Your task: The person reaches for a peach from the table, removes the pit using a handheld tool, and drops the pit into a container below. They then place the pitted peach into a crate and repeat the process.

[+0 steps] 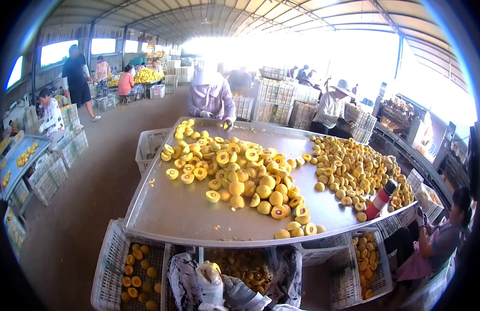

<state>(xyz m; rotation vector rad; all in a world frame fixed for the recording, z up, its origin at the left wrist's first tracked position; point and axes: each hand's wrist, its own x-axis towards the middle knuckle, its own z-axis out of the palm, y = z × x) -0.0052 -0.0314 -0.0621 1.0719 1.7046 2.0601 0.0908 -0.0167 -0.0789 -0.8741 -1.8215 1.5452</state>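
Note:
My left hand point(210, 284), in a whitish glove, is closed on a yellow peach half point(215, 268) at the bottom centre. Right beside it is my right hand point(237, 292) in a dark grey glove. Its fingers are curled toward the left hand, and whatever they may hold is hidden. Both hands are above my lap, in front of a crate of pits and peach scraps point(245, 267). Beyond them, a large heap of halved peaches point(235, 171) lies on the metal table point(172, 217), some with the pit cavity facing up.
A crate point(108, 269) with scattered peach halves stands at left, another filled crate point(337, 285) at right. A second peach heap point(354, 171) and a red bottle point(381, 199) are on the table's right side. Co-workers sit across point(211, 96) and at right point(437, 238).

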